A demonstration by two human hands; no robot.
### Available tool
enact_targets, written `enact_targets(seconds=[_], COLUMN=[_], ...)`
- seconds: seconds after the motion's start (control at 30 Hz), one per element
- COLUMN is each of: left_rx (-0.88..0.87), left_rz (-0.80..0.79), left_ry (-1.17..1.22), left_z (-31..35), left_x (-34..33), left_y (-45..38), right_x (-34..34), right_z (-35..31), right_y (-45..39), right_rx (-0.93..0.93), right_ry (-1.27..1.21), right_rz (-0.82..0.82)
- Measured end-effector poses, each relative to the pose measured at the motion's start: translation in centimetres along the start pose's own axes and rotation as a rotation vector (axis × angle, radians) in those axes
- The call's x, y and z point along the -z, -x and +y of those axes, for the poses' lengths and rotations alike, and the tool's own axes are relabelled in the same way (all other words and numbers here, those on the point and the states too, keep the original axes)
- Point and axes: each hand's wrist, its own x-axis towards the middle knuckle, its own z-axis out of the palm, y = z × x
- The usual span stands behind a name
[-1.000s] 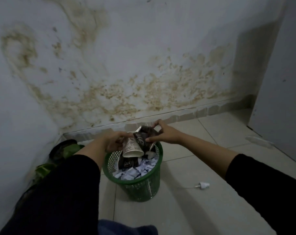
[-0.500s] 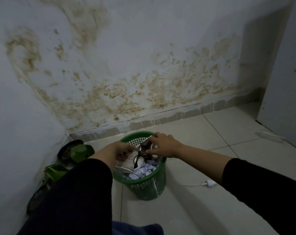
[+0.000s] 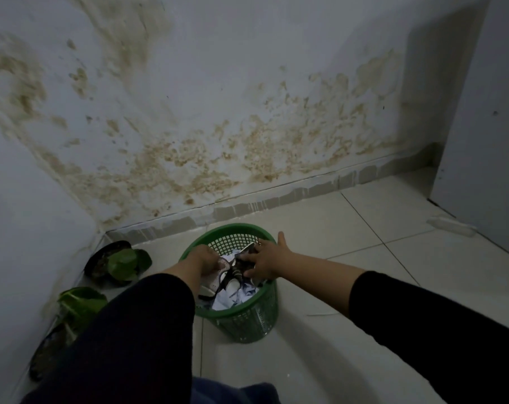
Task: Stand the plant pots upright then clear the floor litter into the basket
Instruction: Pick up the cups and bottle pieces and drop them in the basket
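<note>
A green mesh basket (image 3: 248,322) stands on the tiled floor near the stained wall. It holds crumpled white paper (image 3: 235,297), a paper cup (image 3: 211,284) and dark wrappers (image 3: 238,271). Both my hands reach into its mouth. My left hand (image 3: 202,258) curls down onto the litter by the cup, with its fingertips hidden. My right hand (image 3: 266,262) lies with fingers spread on the dark wrappers, thumb raised. Along the left wall stand dark plant pots with green leaves, one (image 3: 113,262) near the corner and another (image 3: 81,301) closer to me.
A white flat piece (image 3: 451,225) lies on the floor by the grey panel (image 3: 486,141) at the right. A thin white cable (image 3: 323,314) lies right of the basket. Wall and skirting close off the back and left.
Both hands have gone from above the basket rim down into it, and the cup and wrappers have sunk with them. The view has shifted, so the white plug is now hidden behind my right arm.
</note>
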Motion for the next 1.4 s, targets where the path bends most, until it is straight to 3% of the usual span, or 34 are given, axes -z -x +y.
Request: enact_targets(seconds=[0.1,0.2,0.27,0.43,0.57,0.67,0.9,1.03,1.23,1.4], left_rx=[-0.077,-0.036,-0.017,-0.059,-0.221,-0.332,-0.492,-0.526,-0.295,-0.276], left_rz=[0.118,0.068,0.067,0.244,0.449,0.456,0.251,-0.007,-0.608,-0.721], left_ry=[-0.072,-0.1,-0.089,-0.052,0.17,0.307,0.384,0.312,-0.222,-0.385], left_z=[0.1,0.4,0.7,3.8,7.6,10.6,14.6,15.8,15.9,15.4], left_x=[0.0,-0.4,-0.5,0.4,-0.7,-2.8,-9.4,-13.3,-20.3,-25.0], left_y=[-0.9,-0.6,-0.9,-0.5,0.1,0.3,0.5,0.0,0.5,0.3], right_x=[-0.1,-0.4,0.3,2.4,2.3,1.2,-2.6,-4.6,-8.6,-11.3], right_z=[0.1,0.1,0.2,3.5,8.5,12.6,19.6,22.7,26.6,28.9], right_y=[0.2,0.4,0.7,2.3,3.4,4.8,8.9,11.0,14.0,16.2], right_rx=[0.058,0.087,0.095,0.215,0.123,-0.008,-0.276,-0.391,-0.556,-0.666], right_ry=[-0.044,-0.052,-0.215,-0.575,-0.673,-0.724,-0.624,-0.555,-0.525,-0.576], right_rz=[0.075,0.029,0.063,0.434,0.562,0.572,0.484,0.359,0.217,0.119])
